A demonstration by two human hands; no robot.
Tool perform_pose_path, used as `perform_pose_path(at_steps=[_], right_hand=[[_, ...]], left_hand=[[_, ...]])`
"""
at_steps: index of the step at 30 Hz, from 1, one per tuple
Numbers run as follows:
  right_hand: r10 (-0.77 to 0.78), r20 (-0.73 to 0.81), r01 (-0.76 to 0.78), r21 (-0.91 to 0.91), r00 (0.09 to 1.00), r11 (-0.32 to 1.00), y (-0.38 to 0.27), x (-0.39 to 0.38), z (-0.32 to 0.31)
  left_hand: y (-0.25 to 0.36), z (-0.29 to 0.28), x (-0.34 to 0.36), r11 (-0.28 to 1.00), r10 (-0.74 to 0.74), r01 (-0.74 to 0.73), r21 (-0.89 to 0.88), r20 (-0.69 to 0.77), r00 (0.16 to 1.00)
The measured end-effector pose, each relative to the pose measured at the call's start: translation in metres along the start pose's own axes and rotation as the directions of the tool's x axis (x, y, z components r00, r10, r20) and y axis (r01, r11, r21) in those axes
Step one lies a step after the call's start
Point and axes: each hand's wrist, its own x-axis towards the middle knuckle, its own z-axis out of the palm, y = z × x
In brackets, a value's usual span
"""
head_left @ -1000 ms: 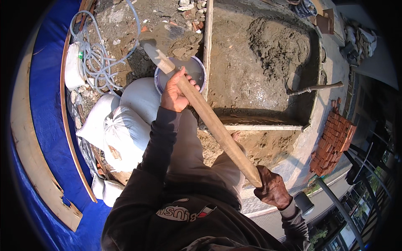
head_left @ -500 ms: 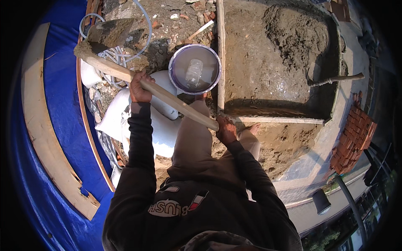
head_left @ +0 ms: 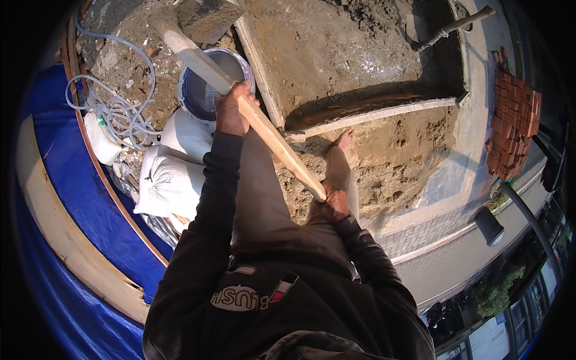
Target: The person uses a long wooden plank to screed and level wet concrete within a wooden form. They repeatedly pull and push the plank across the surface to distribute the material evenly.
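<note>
Both my hands are closed round the long wooden handle of a hoe (head_left: 281,146). My left hand (head_left: 234,109) grips it around its middle, and my right hand (head_left: 333,203) holds its near end, by my thigh. The hoe's broad, mud-caked blade (head_left: 207,21) is up at the far end, just left of the wooden-edged mixing trough (head_left: 342,72). Wet grey mortar (head_left: 375,15) lies in the trough. Under the handle stands a round bucket (head_left: 198,90) of cloudy water, partly covered by the handle and my left hand.
White sacks (head_left: 171,180) and a coiled clear hose (head_left: 123,114) lie to the left, beside a blue tarp (head_left: 84,156) with a plank (head_left: 66,216) on it. A stick handle (head_left: 453,29) leans over the trough's right side. Stacked red bricks (head_left: 513,126) stand farther right.
The hoe has swung to the right, its blade passing from over the hose and rubble to beside the trough's edge. Both hands kept their grip, and my view has shifted too.
</note>
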Motion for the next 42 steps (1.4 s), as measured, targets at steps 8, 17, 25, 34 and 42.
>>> perform_pose_path(at_steps=[8, 17, 25, 34, 42], right_hand=[[0.151, -0.055, -0.105, 0.489, 0.987, 0.866, 0.016, -0.003, -0.008], [0.310, -0.193, -0.122, 0.636, 0.931, 0.762, 0.081, 0.072, 0.045], [0.182, -0.401, 0.102, 0.592, 0.898, 0.799, 0.152, 0.090, 0.106], [0.411, 0.156, -0.430, 0.499, 0.898, 0.752, 0.052, 0.064, -0.019], [0.238, 0.167, -0.283, 0.723, 0.957, 0.630, 0.024, 0.062, -0.029]], left_hand=[[-0.167, 0.036, 0.027, 0.951, -0.278, 0.274, 0.142, 0.010, 0.960], [-0.318, 0.020, 0.017, 0.774, -0.571, 0.575, 0.265, -0.100, 0.815], [-0.362, 0.014, 0.013, 0.547, -0.737, 0.674, 0.495, -0.096, 0.669], [-0.326, 0.018, -0.012, 0.593, -0.757, 0.714, 0.371, -0.044, 0.652], [-0.282, 0.016, -0.021, 0.640, -0.710, 0.661, 0.393, -0.029, 0.704]])
